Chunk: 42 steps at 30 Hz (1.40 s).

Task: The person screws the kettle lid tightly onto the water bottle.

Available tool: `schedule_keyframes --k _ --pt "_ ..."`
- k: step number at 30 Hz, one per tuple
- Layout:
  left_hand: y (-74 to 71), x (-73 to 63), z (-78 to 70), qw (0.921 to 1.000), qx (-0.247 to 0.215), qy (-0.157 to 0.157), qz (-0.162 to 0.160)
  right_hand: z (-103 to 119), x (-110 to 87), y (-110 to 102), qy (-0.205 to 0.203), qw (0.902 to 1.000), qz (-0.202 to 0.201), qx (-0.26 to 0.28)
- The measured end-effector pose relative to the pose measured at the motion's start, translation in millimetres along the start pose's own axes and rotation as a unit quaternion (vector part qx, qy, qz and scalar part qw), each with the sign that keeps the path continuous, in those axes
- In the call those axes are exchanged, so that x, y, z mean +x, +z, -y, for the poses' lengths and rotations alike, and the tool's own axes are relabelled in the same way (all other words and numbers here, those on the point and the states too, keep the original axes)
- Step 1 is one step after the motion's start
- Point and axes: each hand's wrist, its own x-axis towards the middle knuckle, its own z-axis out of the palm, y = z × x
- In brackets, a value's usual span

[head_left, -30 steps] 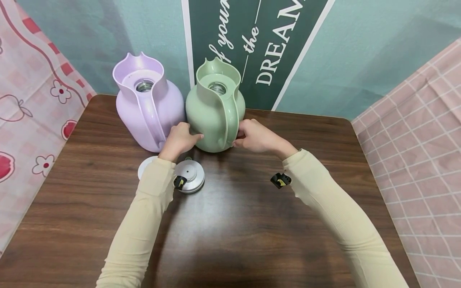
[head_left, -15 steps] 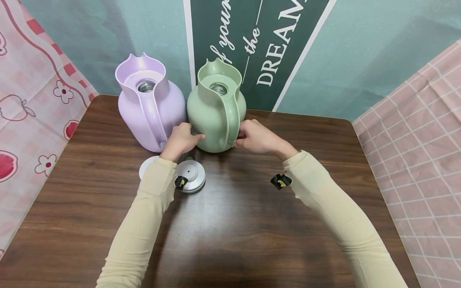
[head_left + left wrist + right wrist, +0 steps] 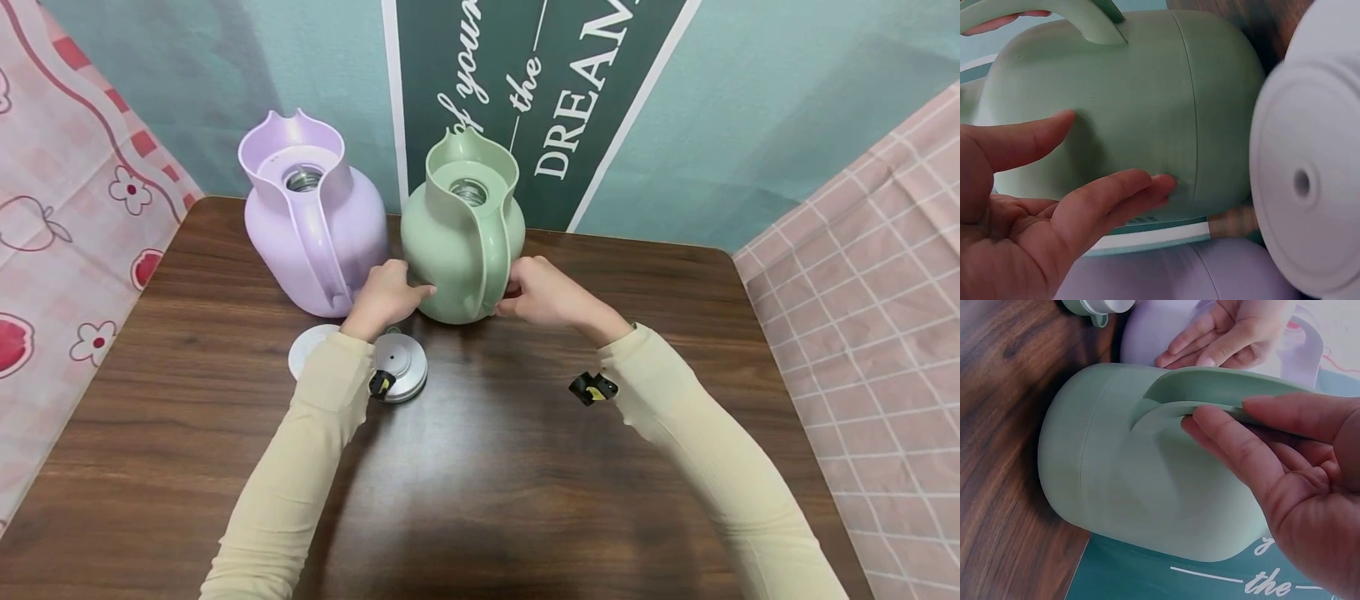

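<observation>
As right fingers (image 3: 1238,447) pinch the green jug (image 3: 448,262) by its handle (image 3: 495,250), left fingers (image 3: 1107,195) beside it, thumb (image 3: 1029,141) spread away

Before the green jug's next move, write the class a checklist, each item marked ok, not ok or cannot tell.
1. Right grip on handle: ok, it pinches the edge.
2. Left grip touching green jug: cannot tell; it is close alongside.
3. Gap from purple jug: ok, the two are apart.
4. Green jug's mouth covered: not ok, it is open.
5. Liquid inside: cannot tell, the contents are hidden.
</observation>
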Motion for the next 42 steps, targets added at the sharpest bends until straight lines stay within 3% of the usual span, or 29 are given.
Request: schedule_keyframes --k 6,13,23,42 --pt "5.6 -3.3 -7.8 0.9999 0.007 0.0 0.008 -2.8 -10.0 -2.5 0.005 0.9999 0.002 -0.011" --pt "13.8 -6.5 -15.8 0.9997 0.013 0.022 0.004 -5.9 -24.3 -4.3 0.017 0.9999 -0.001 -0.002" --pt "26.7 -10.9 -24.6 0.9993 0.0 0.02 0.03 -8.9 -46.8 -4.5 0.031 0.9994 -0.007 -0.017" --pt "49.4 -25.2 -43.5 0.9971 0.001 0.054 0.054 -16.2 -89.0 -3.4 0.053 0.9985 -0.013 0.001"
